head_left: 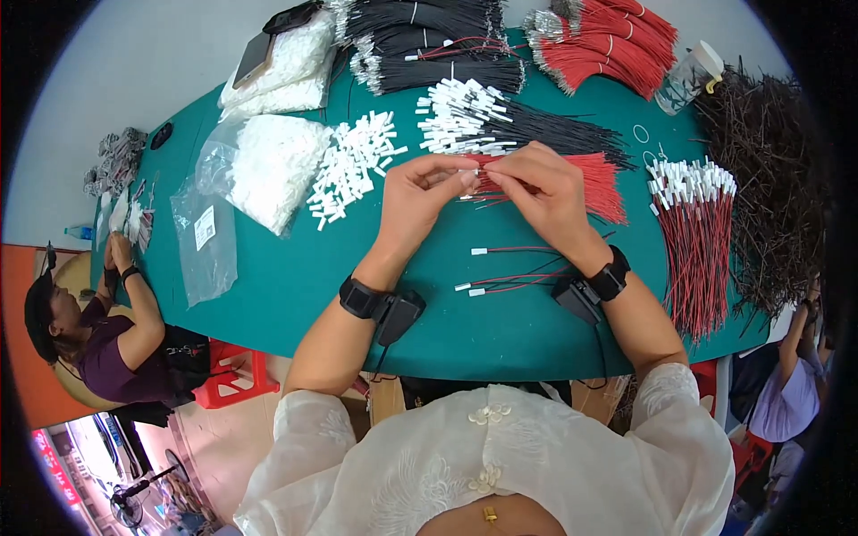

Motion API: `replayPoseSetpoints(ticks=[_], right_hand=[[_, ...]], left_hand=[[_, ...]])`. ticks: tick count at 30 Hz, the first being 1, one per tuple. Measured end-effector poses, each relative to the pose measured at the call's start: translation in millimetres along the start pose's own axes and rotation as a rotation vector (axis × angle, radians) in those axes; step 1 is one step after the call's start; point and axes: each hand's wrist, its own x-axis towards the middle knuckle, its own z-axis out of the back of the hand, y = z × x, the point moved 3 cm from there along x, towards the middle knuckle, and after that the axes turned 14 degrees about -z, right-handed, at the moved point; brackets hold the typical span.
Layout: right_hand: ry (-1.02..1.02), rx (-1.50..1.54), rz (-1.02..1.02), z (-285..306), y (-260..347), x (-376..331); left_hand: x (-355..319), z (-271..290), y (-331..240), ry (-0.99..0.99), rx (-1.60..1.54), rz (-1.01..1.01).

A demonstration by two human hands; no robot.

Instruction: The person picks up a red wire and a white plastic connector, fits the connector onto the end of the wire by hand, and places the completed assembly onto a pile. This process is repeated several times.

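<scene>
My left hand [413, 198] pinches a small white connector housing [471, 171] between thumb and fingers. Close beside it, my right hand [549, 195] pinches what looks like a red wire, its end at the housing; the fingertips hide the exact joint. Just behind my hands lies a bundle of red wires [601, 186]. Beyond that are black wires [554, 129] with white housings on their left ends. Loose white housings [350, 170] are heaped left of my hands. Nearer me, several red-and-black wire pairs [514, 284] with white housings lie on the green table [465, 335].
Bags of white housings [279, 165] stand at the left. Black wire bundles [429, 40] and red wire bundles [608, 45] fill the back. At right are housed wire pairs [693, 241], a dark wire heap [773, 179] and a clear cup [686, 80]. A person [107, 335] sits at the left.
</scene>
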Motion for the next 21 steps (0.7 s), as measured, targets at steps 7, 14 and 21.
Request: replayPoseSetpoints(ticks=[7, 14, 21], right_hand=[[-0.005, -0.006, -0.066, -1, -4, 1], [-0.04, -0.024, -0.013, -1, 0, -3], [-0.118, -0.062, 0.075, 4, 7, -2]], left_hand=[[6, -2, 6, -0.012, -0.035, 0.017], [4, -5, 6, 0.021, -0.046, -0.006], [-1, -7, 1, -0.034, -0.115, 0.018]])
